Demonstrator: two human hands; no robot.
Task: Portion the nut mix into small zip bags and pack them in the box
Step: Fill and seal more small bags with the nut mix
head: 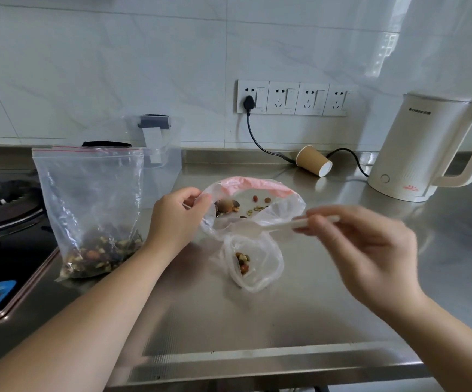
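A large zip bag of nut mix (93,210) stands upright on the steel counter at the left. My left hand (176,216) pinches the left rim of a small zip bag with a pink strip (257,199), holding its mouth open; a few nuts lie inside. My right hand (362,244) grips the handle of a pale plastic spoon (260,227), blurred, its bowl over the bag's near rim. A second small bag (254,261) with a few nuts lies just in front. A clear plastic box (161,162) stands behind the large bag.
A gas hob (5,210) fills the left edge. A paper cup (314,161) lies on its side at the back. A white kettle (427,148) stands at the right, its cord running to wall sockets (291,97). The counter's front edge (257,360) is near.
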